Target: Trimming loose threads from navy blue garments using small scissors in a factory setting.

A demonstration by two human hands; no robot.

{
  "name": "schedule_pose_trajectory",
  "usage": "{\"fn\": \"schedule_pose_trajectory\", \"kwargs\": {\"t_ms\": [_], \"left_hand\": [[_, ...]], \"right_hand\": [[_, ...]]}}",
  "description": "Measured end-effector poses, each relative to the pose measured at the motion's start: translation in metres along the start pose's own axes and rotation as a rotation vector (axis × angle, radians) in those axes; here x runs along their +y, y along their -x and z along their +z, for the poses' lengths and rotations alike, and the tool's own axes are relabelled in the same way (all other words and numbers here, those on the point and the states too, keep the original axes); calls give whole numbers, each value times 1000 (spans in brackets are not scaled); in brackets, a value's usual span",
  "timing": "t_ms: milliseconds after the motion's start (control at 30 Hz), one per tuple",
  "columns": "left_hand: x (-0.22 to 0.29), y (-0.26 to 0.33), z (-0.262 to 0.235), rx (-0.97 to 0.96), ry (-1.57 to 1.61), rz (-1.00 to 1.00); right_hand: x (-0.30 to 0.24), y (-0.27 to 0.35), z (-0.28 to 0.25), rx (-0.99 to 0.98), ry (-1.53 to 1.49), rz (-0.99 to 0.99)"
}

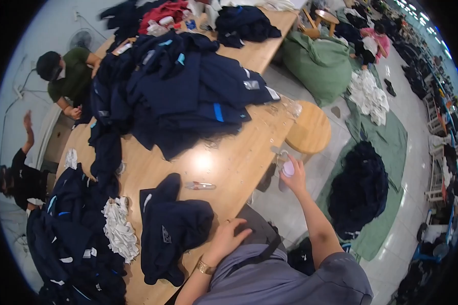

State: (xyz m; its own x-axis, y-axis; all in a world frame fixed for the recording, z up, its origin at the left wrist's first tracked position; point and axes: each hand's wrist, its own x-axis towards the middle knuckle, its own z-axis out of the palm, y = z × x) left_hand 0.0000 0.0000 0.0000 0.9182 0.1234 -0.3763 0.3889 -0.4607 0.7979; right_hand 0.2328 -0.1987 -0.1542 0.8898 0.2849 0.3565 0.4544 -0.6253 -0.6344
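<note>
Left hand (229, 238) open by navy garment (170, 229) | right hand (293, 175) clamped on bottle (288, 169)

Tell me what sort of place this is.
Probably a garment workshop. Navy garments lie heaped on a long wooden table, more clothing piles sit on floor sheets, and other people work at the table.

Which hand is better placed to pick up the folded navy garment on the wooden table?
Left, probably. The left hand rests beside the folded navy garment, while the right hand holds a small pale bottle off the table edge.
</note>
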Motion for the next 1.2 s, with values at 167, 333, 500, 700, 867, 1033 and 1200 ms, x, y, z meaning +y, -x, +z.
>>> {"fn": "schedule_pose_trajectory", "kwargs": {"t_ms": [167, 333, 500, 700, 867, 1033, 1200], "left_hand": [[5, -15, 1, -90, -151, 218], [9, -19, 26, -203, -352, 302], [8, -4, 33, -58, -262, 256], [6, -5, 40, 185, -107, 404], [21, 11, 21, 214, -52, 415], [13, 6, 25, 230, -31, 458], [13, 8, 20, 225, 15, 417]], "right_hand": [[-3, -19, 32, -5, -13, 54], [-8, -16, 45, 79, 49, 140], [-54, 17, 43, 205, 203, 181], [-74, 112, -7, -593, -414, 234], [-132, 105, -79, -892, -176, 331], [-126, 104, -77, -869, -259, 52], [-145, 98, -76, -918, -185, -109]]}}
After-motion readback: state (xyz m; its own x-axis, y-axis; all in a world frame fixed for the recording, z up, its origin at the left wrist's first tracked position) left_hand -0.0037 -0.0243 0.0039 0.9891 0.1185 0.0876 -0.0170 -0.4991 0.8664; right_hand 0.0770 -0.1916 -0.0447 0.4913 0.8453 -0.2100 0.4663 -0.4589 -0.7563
